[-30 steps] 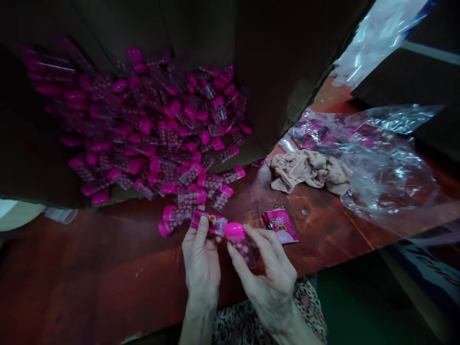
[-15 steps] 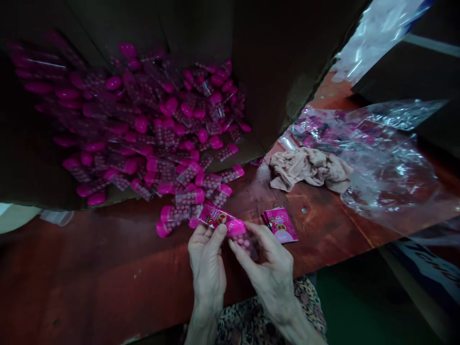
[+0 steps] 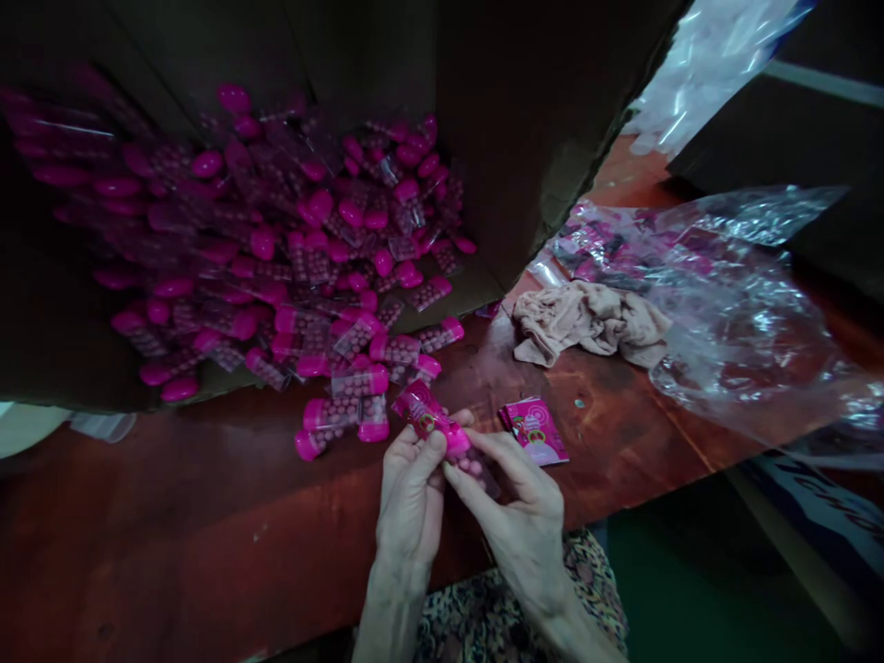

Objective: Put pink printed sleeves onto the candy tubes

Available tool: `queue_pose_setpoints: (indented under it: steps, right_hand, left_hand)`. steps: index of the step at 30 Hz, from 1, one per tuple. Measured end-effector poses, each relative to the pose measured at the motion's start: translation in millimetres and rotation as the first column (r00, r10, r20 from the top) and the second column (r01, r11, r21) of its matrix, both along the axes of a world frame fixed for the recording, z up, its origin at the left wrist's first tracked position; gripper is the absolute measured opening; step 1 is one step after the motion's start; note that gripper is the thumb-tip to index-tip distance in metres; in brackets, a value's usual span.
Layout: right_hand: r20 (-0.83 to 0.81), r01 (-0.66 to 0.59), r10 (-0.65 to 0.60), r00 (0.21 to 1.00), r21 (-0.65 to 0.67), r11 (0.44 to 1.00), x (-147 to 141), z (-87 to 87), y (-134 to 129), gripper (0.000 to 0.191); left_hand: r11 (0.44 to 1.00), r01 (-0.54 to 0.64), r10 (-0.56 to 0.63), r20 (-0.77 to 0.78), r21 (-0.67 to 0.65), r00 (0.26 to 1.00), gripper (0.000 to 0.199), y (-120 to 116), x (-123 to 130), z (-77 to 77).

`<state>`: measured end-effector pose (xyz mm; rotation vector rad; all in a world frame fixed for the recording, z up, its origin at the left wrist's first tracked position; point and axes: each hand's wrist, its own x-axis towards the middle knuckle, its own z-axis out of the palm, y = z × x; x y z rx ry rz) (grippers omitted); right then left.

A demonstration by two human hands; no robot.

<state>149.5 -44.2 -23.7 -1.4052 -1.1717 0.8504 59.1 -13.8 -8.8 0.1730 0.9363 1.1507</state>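
Note:
My right hand [image 3: 515,497] is closed on a small clear candy bottle [image 3: 470,463] with pink balls inside and a bright pink cap. Thumb and fingers grip the bottle close below its cap. My left hand [image 3: 414,479] pinches a glossy pink printed wrapper [image 3: 421,410] that lies against the cap; its lower end is hidden by the fingers. To the right of my hands, a small stack of the same printed wrappers [image 3: 535,429] rests on the table. Several similar candy bottles [image 3: 373,419] lie loose just beyond my left hand.
A big cardboard box [image 3: 511,138] on its side holds a heap of pink-capped bottles [image 3: 296,249]. A crumpled beige cloth [image 3: 587,322] lies on the red table [image 3: 172,534], beside a clear plastic bag [image 3: 746,322] with pink items. The table's front edge is near my lap.
My left hand has shifted slightly right, closer to my right hand. The wrapper now stands more steeply against the cap. The whole view has drifted slightly.

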Motion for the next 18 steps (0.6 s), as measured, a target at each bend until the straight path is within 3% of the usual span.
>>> queue_pose_setpoints:
  steps: [3,5,12,15,18]
  right_hand:
    - [0.079,0.005,-0.016,0.997,0.140,0.990,-2,0.5,0,0.030]
    - [0.073,0.004,-0.015,0.997,0.147,0.989,-1,3.3,1,0.031]
    - [-0.186,-0.107,0.088,0.979,-0.092,0.990,6,11.9,3,0.027]
    - [-0.227,-0.090,0.049,0.973,-0.172,0.981,5,8.5,0,0.027]
    - [-0.213,-0.064,0.008,0.977,-0.260,0.963,1,7.0,-3,0.038]
  left_hand:
    - [0.999,0.037,-0.037,0.012,0.011,0.999,0.018,-1,-1,-2.4]
    - [0.997,0.059,-0.058,-0.008,0.041,0.998,0.020,-1,-2,-3.7]
    - [0.981,0.054,-0.035,-0.105,0.185,0.994,0.023,-5,-7,-2.0]
    - [0.991,0.061,-0.046,-0.125,0.122,0.991,0.020,-5,-5,-2.8]
    - [1.000,-0.012,0.015,-0.147,0.025,0.989,0.014,-2,-4,-2.2]
